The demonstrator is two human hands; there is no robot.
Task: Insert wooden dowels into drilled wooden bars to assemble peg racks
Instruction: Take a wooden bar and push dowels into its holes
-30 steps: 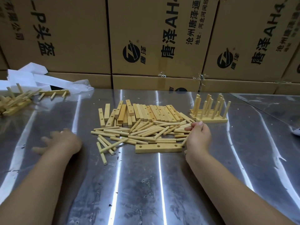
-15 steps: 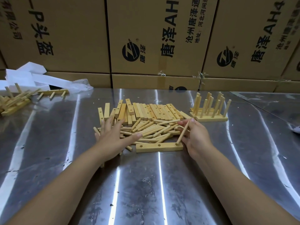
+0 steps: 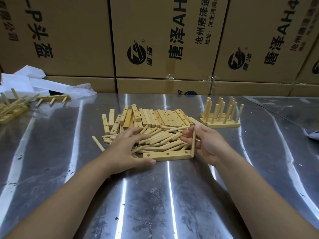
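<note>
From my remote seat I saw the right hand (image 3: pixel 207 145) with its grip pinched on a single dowel (image 3: pixel 193 144), thumb and fingertips holding it nearly upright. The dowel's lower end sat just at the right end of the drilled bar (image 3: pixel 167 155), beside the rightmost of three holes, all of them empty. I could not tell whether the dowel touched the wood.

The bar lay flat on the steel surface (image 3: pixel 155 195), at the near edge of the dowel pile (image 3: pixel 162 138). The left hand (image 3: pixel 127 149) lay over that pile with its grip wide, fingers spread across the loose dowels, and the thumb reached along the bar's front face near its left end.

Beyond the pile lay a row of drilled bars (image 3: pixel 160 118), side by side. To the right of them stood finished peg racks (image 3: pixel 222 118), pegs pointing up. More racks (image 3: pixel 10 107) were heaped at the far left, near white packaging (image 3: pixel 25 81). Printed cardboard boxes (image 3: pixel 164 40) were stacked behind the surface.
</note>
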